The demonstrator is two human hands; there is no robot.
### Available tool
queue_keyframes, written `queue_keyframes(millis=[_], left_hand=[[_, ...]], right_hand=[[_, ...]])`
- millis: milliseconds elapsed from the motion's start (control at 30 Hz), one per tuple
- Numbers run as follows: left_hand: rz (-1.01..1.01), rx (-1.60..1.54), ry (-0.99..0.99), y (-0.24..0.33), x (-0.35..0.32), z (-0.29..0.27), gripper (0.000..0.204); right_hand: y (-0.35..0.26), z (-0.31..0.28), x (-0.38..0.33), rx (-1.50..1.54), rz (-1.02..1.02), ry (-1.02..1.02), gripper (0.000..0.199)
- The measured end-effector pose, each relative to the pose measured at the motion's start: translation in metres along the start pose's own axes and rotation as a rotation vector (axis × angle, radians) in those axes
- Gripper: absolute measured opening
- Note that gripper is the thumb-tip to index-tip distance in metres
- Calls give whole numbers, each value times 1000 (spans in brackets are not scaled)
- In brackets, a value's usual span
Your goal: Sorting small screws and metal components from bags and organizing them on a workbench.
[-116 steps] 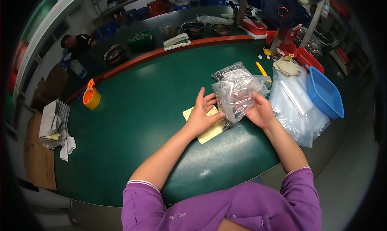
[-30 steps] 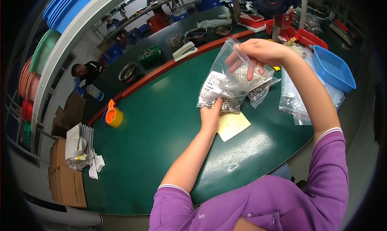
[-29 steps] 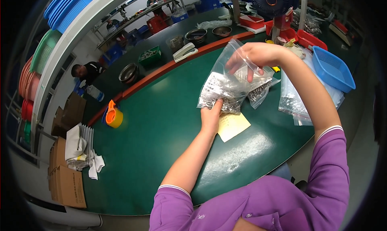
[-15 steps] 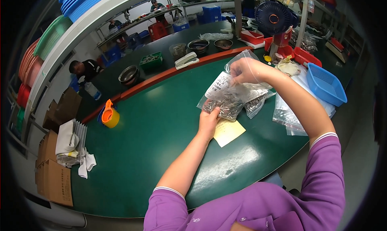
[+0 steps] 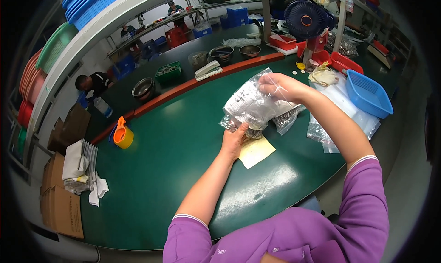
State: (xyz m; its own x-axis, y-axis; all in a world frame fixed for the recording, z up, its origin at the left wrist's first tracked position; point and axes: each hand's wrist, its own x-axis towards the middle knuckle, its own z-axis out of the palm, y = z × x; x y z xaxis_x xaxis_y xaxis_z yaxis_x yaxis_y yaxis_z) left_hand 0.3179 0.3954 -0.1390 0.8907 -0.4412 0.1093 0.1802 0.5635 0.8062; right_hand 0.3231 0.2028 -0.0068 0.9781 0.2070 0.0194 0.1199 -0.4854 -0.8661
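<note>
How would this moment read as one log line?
left hand: grips clear bag low | right hand: pinches its upper part | nearby: yellow paper, second bag | surface: green table

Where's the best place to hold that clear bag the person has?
Probably the lower end of the bag, coming from the near left as the left hand does: small grey bits seem gathered there, while the upper part, at the right hand, looks thin and crinkled.

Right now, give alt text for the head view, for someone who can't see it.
A bare left hand holds a clear bag of small metal pieces near its base; the right hand grasps its top. On the green table lie a yellow paper and another filled bag.
</note>
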Motion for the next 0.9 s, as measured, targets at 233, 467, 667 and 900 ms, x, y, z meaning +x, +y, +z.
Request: queue_keyframes(millis=[233,467,667,900], left_hand=[[143,26,145,-2,5,0,31],[139,-21,196,1,2,2,25],[96,28,135,-2,4,-9,26],[122,5,18,-7,3,2,46]], right_hand=[[-13,13,-8,-425,-211,50,42],[9,17,-5,-700,-281,85,50],[9,-5,-1,-498,-159,161,30],[23,10,7,-277,-220,-15,41]])
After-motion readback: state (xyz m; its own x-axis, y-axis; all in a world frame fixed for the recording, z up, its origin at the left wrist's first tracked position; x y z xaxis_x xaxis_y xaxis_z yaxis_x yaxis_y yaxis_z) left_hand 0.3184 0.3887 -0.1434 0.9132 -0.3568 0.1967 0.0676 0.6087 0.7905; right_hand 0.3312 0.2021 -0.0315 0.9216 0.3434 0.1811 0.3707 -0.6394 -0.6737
